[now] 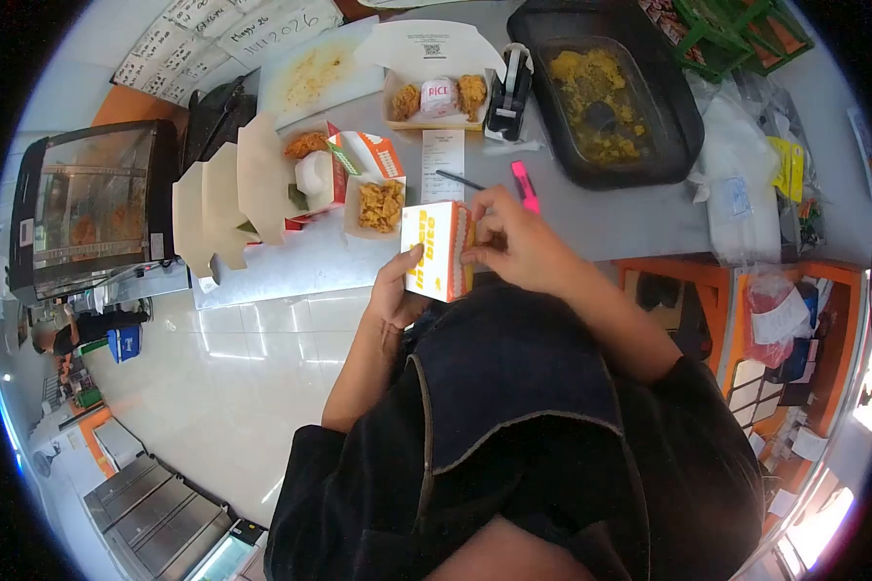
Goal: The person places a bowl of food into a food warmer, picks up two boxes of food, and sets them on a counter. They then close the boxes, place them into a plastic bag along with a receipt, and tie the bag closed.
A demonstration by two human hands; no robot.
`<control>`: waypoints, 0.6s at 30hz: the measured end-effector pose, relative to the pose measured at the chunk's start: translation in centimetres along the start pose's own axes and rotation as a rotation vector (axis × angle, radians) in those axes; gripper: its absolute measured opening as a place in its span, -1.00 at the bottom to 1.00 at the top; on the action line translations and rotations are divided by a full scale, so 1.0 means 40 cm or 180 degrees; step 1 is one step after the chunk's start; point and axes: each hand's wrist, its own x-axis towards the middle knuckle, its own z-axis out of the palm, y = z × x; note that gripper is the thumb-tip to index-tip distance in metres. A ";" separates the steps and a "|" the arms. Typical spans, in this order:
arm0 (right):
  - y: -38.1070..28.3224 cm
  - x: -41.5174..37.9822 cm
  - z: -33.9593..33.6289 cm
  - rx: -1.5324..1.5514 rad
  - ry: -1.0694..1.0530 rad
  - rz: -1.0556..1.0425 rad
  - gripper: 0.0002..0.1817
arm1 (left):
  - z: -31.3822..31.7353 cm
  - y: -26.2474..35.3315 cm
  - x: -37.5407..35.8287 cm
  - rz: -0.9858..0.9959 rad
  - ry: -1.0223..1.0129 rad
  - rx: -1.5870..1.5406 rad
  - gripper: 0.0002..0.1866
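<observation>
A small white food carton (428, 254) with yellow lettering and an orange side is held up close to my body. My left hand (394, 290) wraps round its left and lower side, thumb on the white face. At the carton's right edge, my right hand (509, 237) has bent fingers and thumb pinched on the orange side. Just behind the carton sits an open box of crispy fried pieces (376, 206). Left of that stands an open meal box (310, 179) with fried chicken and a white wrapped bundle.
At the back are a chicken box (438, 97) with wrapped rice, a black stapler (509, 95) and a dark tub (606, 172). A receipt (443, 155), a pen (460, 180) and a pink highlighter (524, 184) lie nearby. A glass display warmer (97, 208) stands left.
</observation>
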 end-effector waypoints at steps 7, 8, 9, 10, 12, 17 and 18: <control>0.077 -0.016 -0.009 -0.0352 0.0055 -0.0486 -0.59 | 0.015 -0.014 0.003 -0.0318 0.0055 -0.0173 -0.40; 0.099 -0.018 -0.014 -0.0387 0.0030 -0.0686 -0.59 | 0.022 -0.016 0.006 -0.0396 0.0116 -0.0202 -0.42; 0.109 -0.021 -0.024 -0.0386 0.0042 -0.0685 -0.59 | 0.014 -0.015 0.011 -0.0402 0.0113 -0.0193 -0.42; 0.117 -0.025 -0.033 -0.0668 0.0009 -0.0898 -0.58 | -0.005 -0.017 0.019 -0.0533 0.0020 -0.0333 -0.41; 0.148 -0.037 -0.035 -0.0948 -0.0005 -0.1107 -0.57 | -0.025 -0.027 0.033 -0.0674 -0.0073 -0.0456 -0.41; 0.160 -0.074 -0.035 0.1456 0.0649 0.1052 -0.37 | 0.063 -0.040 0.082 -0.0191 0.0124 -0.0252 -0.48; 0.153 -0.084 -0.026 0.1454 0.0660 0.1052 -0.37 | 0.080 -0.043 0.101 -0.0079 0.0176 0.0083 -0.50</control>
